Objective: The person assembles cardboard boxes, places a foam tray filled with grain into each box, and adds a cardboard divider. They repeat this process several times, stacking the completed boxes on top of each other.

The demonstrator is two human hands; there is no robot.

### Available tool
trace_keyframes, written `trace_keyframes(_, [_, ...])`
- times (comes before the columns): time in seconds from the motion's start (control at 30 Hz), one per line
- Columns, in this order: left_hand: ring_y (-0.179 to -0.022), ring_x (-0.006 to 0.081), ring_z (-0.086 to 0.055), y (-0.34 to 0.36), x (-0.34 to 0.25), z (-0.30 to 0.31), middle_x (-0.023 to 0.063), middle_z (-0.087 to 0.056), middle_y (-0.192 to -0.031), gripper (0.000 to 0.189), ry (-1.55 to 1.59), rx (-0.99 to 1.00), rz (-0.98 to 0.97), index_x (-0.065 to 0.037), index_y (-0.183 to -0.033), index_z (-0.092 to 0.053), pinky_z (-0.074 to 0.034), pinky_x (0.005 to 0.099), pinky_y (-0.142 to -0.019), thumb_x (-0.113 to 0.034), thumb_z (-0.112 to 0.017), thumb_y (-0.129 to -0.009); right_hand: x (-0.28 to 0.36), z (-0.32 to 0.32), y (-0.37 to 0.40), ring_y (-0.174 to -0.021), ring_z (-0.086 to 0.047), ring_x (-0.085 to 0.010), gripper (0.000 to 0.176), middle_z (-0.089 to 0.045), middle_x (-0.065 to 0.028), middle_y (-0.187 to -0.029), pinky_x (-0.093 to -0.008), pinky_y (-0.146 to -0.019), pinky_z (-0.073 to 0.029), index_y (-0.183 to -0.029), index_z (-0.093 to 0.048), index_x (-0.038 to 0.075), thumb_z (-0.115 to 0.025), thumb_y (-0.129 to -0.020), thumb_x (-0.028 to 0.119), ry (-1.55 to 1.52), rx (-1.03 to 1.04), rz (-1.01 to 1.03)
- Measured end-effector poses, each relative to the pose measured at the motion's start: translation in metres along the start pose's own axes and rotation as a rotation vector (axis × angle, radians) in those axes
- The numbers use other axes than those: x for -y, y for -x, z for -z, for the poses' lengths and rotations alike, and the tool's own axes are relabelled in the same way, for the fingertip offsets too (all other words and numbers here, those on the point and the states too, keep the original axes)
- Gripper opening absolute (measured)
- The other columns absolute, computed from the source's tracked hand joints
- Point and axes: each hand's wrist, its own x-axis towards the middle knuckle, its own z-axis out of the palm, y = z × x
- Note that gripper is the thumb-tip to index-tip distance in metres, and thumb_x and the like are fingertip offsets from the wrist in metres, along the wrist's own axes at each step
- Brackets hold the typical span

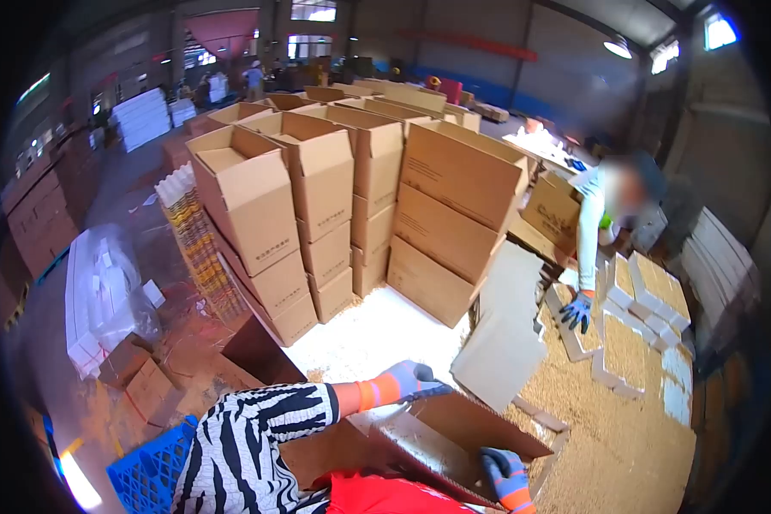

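An opened cardboard box (433,428) stands in front of my body, with its flaps up and its inside showing. My left hand (409,382), in a grey glove with an orange cuff, is closed over the far left edge of this box. At the near right edge my right hand (505,474), gloved the same way, has its fingers curled over the cardboard rim. Beyond the box lies a bright white surface (360,334). A grey flat sheet (501,330) leans to the right of it.
Stacked open cartons (265,201) rise ahead. A co-worker's gloved hand (577,311) rests on white blocks with grainy tan tops (623,351), right. A grainy tan surface (617,437) extends below them. A blue plastic crate (150,467) and wrapped white bundles (111,295) are left.
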Motion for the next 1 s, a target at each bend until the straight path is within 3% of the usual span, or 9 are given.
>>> trace_keyframes(0.1, [-0.09,0.0212,-0.063,0.009,0.063,0.02,0.0128,-0.067,-0.095,0.066,0.599,0.529,0.099,-0.003,-0.101,-0.068,-0.051,0.037,-0.079,-0.063,-0.044,-0.088,-0.009,0.014,0.012,-0.11,-0.055,-0.0281,0.033,-0.059,-0.0161,-0.118,-0.0346,-0.098,-0.041,-0.12,-0.058,0.001,-0.044,-0.096,0.02,-0.116,-0.006,-0.127])
trace_keyframes(0.17, [-0.12,0.0237,-0.049,0.001,0.131,0.008,0.0145,-0.056,-0.124,0.064,0.681,0.599,-0.283,-0.004,-0.121,-0.059,-0.04,0.0397,-0.1,-0.058,-0.039,-0.092,-0.009,0.013,0.007,-0.105,-0.057,-0.0225,0.033,-0.062,-0.0129,-0.112,-0.0332,-0.095,-0.042,-0.116,-0.06,0.0,-0.04,-0.098,0.018,-0.339,-0.056,-0.168])
trace_keyframes(0.23, [-0.139,0.0268,-0.023,0.018,0.188,-0.021,0.0133,-0.027,-0.149,0.071,0.1,0.667,-0.497,-0.007,-0.135,-0.046,-0.016,0.0421,-0.113,-0.06,-0.025,-0.093,-0.002,0.009,0.01,-0.104,-0.058,-0.0226,0.034,-0.063,-0.0133,-0.112,-0.0332,-0.095,-0.042,-0.116,-0.06,-0.001,-0.038,-0.098,0.019,-0.272,-0.097,-0.09])
trace_keyframes(0.3, [-0.127,0.0341,-0.038,0.082,0.076,-0.025,0.0119,-0.045,-0.137,0.03,-0.446,0.124,-0.863,-0.017,-0.119,-0.061,-0.032,0.0423,-0.106,-0.026,-0.048,-0.093,0.001,0.008,0.003,-0.104,-0.058,-0.0223,0.035,-0.063,-0.0136,-0.111,-0.0329,-0.095,-0.042,-0.116,-0.06,-0.001,-0.038,-0.098,0.02,-0.229,-0.057,-0.066])
trace_keyframes(0.5, [-0.107,0.0312,-0.049,0.025,0.033,-0.036,0.009,-0.059,-0.112,0.031,-0.424,-0.033,-0.14,-0.012,-0.099,-0.066,-0.043,0.0411,-0.091,-0.038,-0.065,-0.082,-0.011,0.017,-0.001,-0.097,-0.061,-0.0212,0.04,-0.064,-0.0123,-0.107,-0.033,-0.086,-0.048,-0.116,-0.058,-0.002,-0.038,-0.099,0.029,-0.452,-0.026,-0.122])
trace_keyframes(0.6, [-0.112,0.0357,-0.044,0.013,0.044,-0.083,0.0171,-0.045,-0.123,0.077,-0.353,-0.631,-0.277,-0.006,-0.122,-0.046,-0.039,0.0413,-0.097,-0.051,-0.076,-0.067,-0.013,0.039,0.004,-0.095,-0.062,-0.0199,0.037,-0.065,-0.01,-0.104,-0.0314,-0.079,-0.051,-0.114,-0.059,-0.001,-0.043,-0.098,0.027,-0.754,-0.218,-0.354])
trace_keyframes(0.77, [-0.119,0.0367,-0.041,0.026,0.035,-0.079,0.019,-0.04,-0.129,0.095,-0.513,-0.655,-0.27,-0.004,-0.138,-0.032,-0.037,0.0433,-0.1,-0.055,-0.071,-0.069,0.072,0.066,-0.016,-0.128,-0.035,-0.039,0.053,-0.043,-0.0198,-0.136,-0.0475,-0.108,-0.025,-0.134,-0.044,0.003,-0.056,-0.088,0.025,0.747,-0.263,0.105])
trace_keyframes(0.9, [-0.122,0.0378,-0.039,0.028,0.028,-0.077,0.0204,-0.038,-0.132,0.095,-0.604,-0.684,-0.705,-0.002,-0.139,-0.031,-0.035,0.0442,-0.101,-0.058,-0.066,-0.072,0.046,0.032,0.046,-0.126,-0.038,-0.0391,0.05,-0.045,-0.0196,-0.135,-0.0491,-0.107,-0.025,-0.132,-0.045,0.003,-0.053,-0.089,0.026,0.587,0.078,0.181])
trace_keyframes(1.0, [-0.123,0.0369,-0.042,0.012,0.006,-0.098,0.0236,-0.043,-0.133,0.089,-0.72,-0.47,-0.267,0.001,-0.136,-0.034,-0.034,0.0431,-0.101,-0.065,-0.052,-0.079,0.017,0.042,0.045,-0.122,-0.043,-0.0361,0.04,-0.052,-0.0182,-0.127,-0.0486,-0.103,-0.032,-0.126,-0.051,0.003,-0.048,-0.092,0.023,0.371,0.126,0.238])
